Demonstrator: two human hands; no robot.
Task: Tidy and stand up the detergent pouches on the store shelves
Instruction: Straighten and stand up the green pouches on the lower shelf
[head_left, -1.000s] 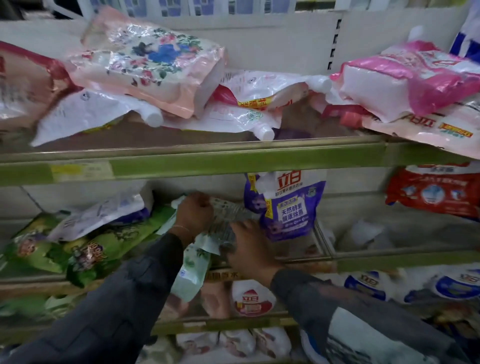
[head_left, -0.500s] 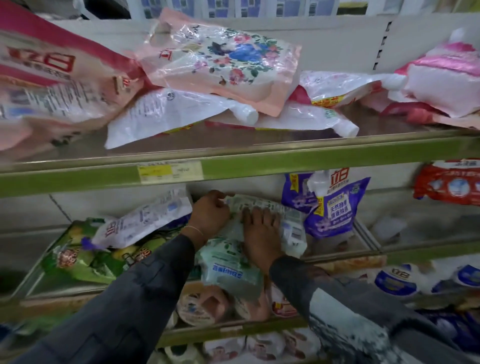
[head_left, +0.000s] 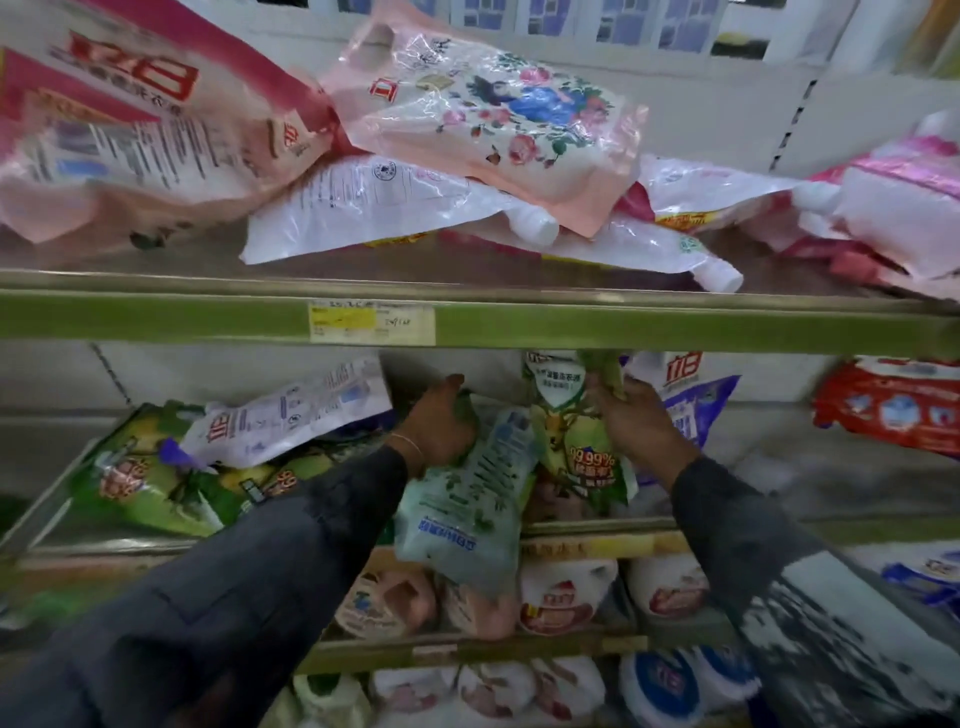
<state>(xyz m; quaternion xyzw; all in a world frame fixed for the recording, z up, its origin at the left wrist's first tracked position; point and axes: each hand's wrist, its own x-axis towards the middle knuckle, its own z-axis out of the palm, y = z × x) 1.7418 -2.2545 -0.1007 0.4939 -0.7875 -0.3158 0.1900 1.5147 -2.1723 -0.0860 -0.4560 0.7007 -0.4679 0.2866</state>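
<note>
- The left hand (head_left: 441, 423) is closed: its fingers curl over the upper end of a pale green pouch (head_left: 462, 519) and grip it.
- This pouch hangs tilted over the front rim of the middle shelf (head_left: 587, 543), with its lower end below the rim.
- The right hand (head_left: 641, 423) is closed on the top corner of a green pouch (head_left: 571, 436). That pouch stands nearly upright on the same shelf, touching the pale green one.
- A purple pouch (head_left: 701, 410) stands just behind the right hand, which hides part of it.
- To the left, green pouches (head_left: 145, 483) lie flat with a white pouch (head_left: 291, 410) on top.
- On the upper shelf (head_left: 208, 317), pink pouches (head_left: 493, 114) lie in a heap.
- The left fingertips are hidden behind the pouch. Both sleeves cover parts of the lower shelves, and the print is blurred.
</note>
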